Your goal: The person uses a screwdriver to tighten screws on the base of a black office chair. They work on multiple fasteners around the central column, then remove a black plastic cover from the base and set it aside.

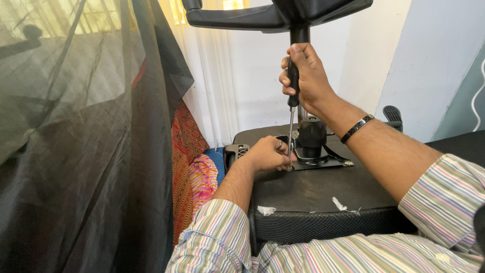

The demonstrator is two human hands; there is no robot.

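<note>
My right hand (305, 76) grips the black handle of a long screwdriver (291, 129), held upright with its tip on the metal mounting plate (328, 161) of an upturned office chair. My left hand (268, 154) rests on the black underside of the chair seat (313, 189) beside the tip, fingers curled around the spot where the shaft meets the plate. A black gas-lift cylinder (312, 132) rises from the plate's middle. A dark bracelet sits on my right wrist. Both sleeves are striped.
The chair base's black legs (237, 17) spread overhead. A dark mesh net (76, 141) hangs at the left, over patterned red and pink fabric (194, 172). White curtains and a wall stand behind. Scraps of white paper (266, 210) lie on the seat.
</note>
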